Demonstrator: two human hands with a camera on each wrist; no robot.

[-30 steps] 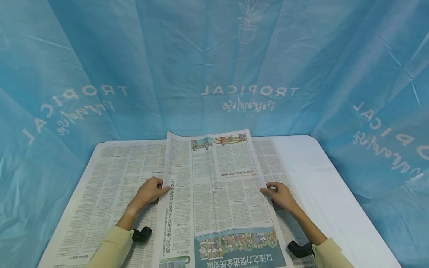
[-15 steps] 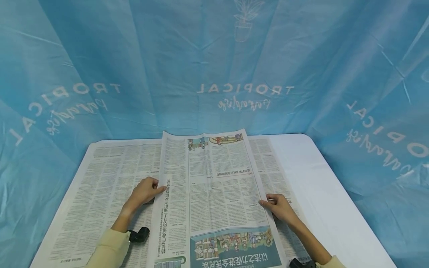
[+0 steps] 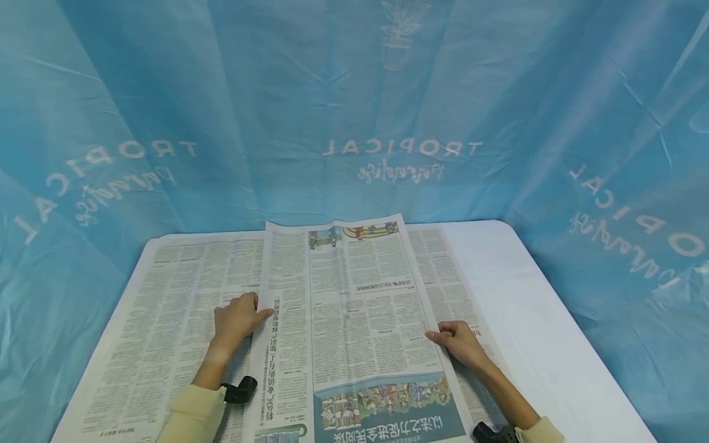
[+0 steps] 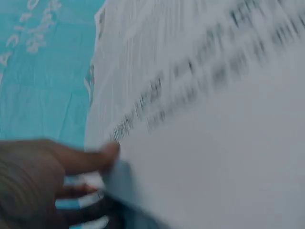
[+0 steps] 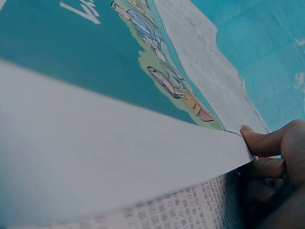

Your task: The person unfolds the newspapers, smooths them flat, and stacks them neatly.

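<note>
A newspaper sheet (image 3: 360, 320) with coloured cartoon panels is held by both side edges above another newspaper (image 3: 160, 332). My left hand (image 3: 237, 319) pinches its left edge, thumb on top and fingers beneath, as the left wrist view also shows with the hand (image 4: 62, 176) at the paper's margin. On the opposite edge my right hand (image 3: 461, 344) pinches the sheet between thumb and fingers. In the right wrist view the thumb of that hand (image 5: 281, 157) lies on the white margin, and printed newspaper (image 5: 190, 205) shows below the lifted edge.
Both papers are over a white table (image 3: 532, 320), whose bare surface shows on the right. A blue curtain (image 3: 354, 111) with white lettering hangs behind and at the sides. Each wrist wears a small black camera (image 3: 241, 390).
My right hand has slid down the right edge toward me and still pinches it. The left hand stays at the left edge, its wrist turned slightly. The head view has shifted a little.
</note>
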